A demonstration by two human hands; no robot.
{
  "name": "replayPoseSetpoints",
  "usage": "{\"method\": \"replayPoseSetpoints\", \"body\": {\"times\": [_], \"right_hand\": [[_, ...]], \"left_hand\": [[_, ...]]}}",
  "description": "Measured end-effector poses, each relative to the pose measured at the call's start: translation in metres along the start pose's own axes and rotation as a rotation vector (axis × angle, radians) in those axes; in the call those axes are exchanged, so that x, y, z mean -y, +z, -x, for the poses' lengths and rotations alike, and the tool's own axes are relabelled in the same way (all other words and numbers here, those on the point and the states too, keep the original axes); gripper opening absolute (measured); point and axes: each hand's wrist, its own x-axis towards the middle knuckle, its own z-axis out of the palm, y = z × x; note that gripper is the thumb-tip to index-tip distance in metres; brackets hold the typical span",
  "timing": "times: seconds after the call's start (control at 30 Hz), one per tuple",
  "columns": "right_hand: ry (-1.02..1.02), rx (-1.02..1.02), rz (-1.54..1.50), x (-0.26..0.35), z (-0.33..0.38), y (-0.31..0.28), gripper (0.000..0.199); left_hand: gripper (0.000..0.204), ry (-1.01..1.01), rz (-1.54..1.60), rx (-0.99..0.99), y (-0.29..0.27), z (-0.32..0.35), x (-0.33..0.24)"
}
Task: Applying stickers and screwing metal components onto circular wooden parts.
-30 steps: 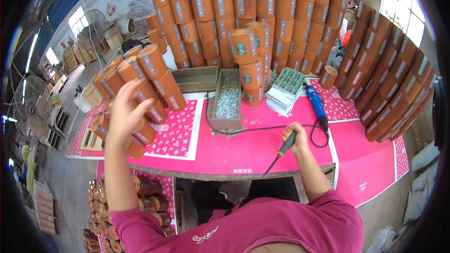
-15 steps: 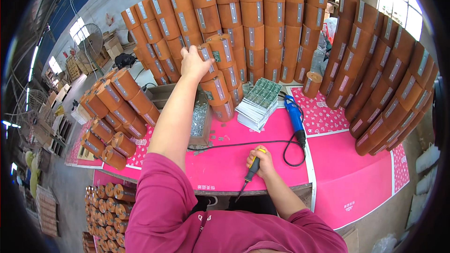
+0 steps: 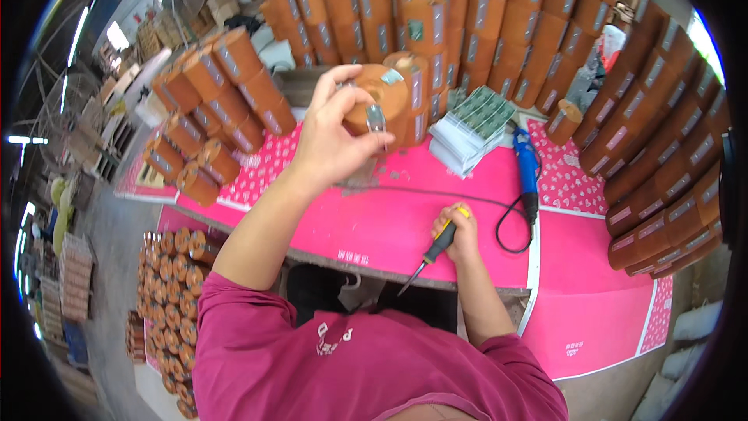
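Note:
My left hand [image 3: 336, 131] is raised over the table, its fingers wrapped around a brown wooden cylinder [image 3: 395, 100]. The cylinder is tilted so that its round end faces me; a small metal piece shows at that end, near my thumb. Low at the table's front edge, my right hand [image 3: 458, 228] is closed on a screwdriver [image 3: 441, 242] with a dark and yellow handle. Its shaft points down and to the left. Behind the held cylinder stands a stack of similar cylinders [image 3: 421, 31] with metal strips, one bearing a green label.
Tall rows of brown cylinders [image 3: 483, 15] wall off the table's far side and right. More stand at the left [image 3: 234, 101] and below it [image 3: 167, 304]. A pile of green-and-white cards [image 3: 471, 136] lies beside a corded blue power tool [image 3: 527, 171] on the pink cover [image 3: 405, 210].
My left hand has taken a cylinder from the stack and brought it nearer, tipping it toward me. My right hand keeps the screwdriver. The view has shifted, so the table appears moved.

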Motion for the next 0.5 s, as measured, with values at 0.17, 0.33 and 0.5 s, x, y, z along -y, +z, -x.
{"method": "replayPoseSetpoints", "body": {"times": [0.17,0.33,0.5], "right_hand": [[-0.012,0.029,0.033,-0.003,-0.006,0.003,0.011],[0.004,0.07,0.029,-0.003,-0.011,0.0,0.009],[-0.008,0.127,0.015,-0.006,-0.016,-0.007,0.007]], "left_hand": [[0.042,-0.148,0.121,0.128,-0.005,0.098,0.0],[0.046,-0.309,0.197,0.142,0.019,0.162,0.007],[0.041,-0.285,0.103,0.157,0.021,0.182,0.005]]}}
